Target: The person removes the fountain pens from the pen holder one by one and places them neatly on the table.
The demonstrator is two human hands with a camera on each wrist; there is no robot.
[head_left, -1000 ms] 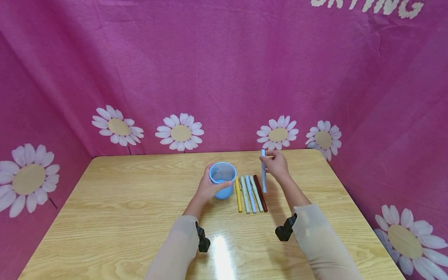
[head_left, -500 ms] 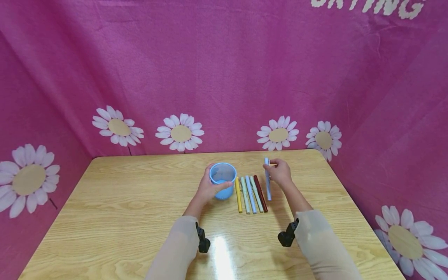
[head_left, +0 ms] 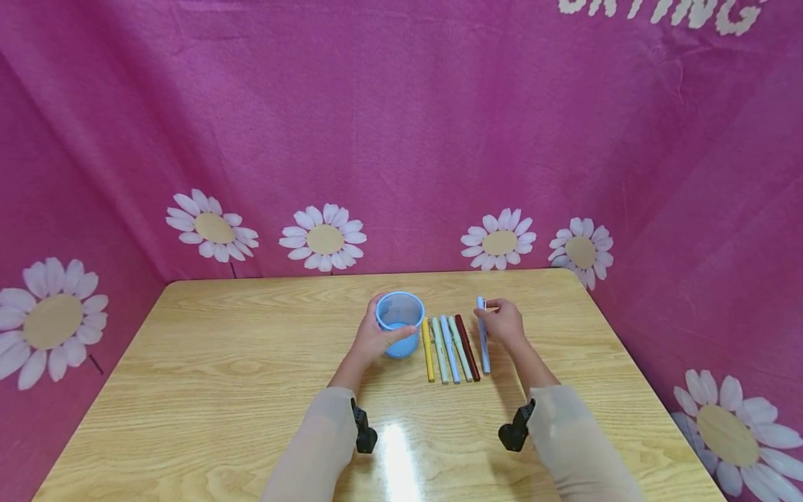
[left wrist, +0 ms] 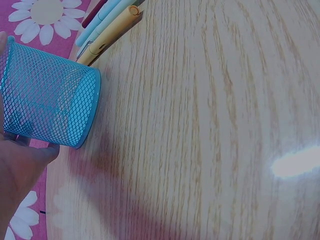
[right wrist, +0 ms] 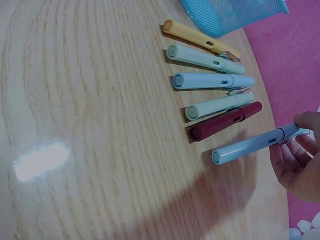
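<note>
My left hand (head_left: 374, 337) grips a blue mesh pen cup (left wrist: 47, 95), thumb along its near side and the other fingers around the far side. Between the thumb and fingers of my right hand (head_left: 504, 322) is a light blue pen (right wrist: 247, 146), pinched near its clip end. That pen points toward me, just right of a row of pens. From left to right the row has a yellow pen (head_left: 428, 350), a pale green pen (head_left: 440, 351), a blue pen (head_left: 449, 349), another pale green pen (head_left: 460, 349) and a dark red pen (head_left: 468, 348).
Everything stands on a wooden table (head_left: 238, 390) with a bright glare patch near its front. A pink curtain (head_left: 401, 139) with white flowers hangs behind and along both sides. Each wrist carries a black camera.
My right hand has come down and nearer with the light blue pen, shifting slightly right to the side of the dark red pen. The left hand and cup have stayed in place.
</note>
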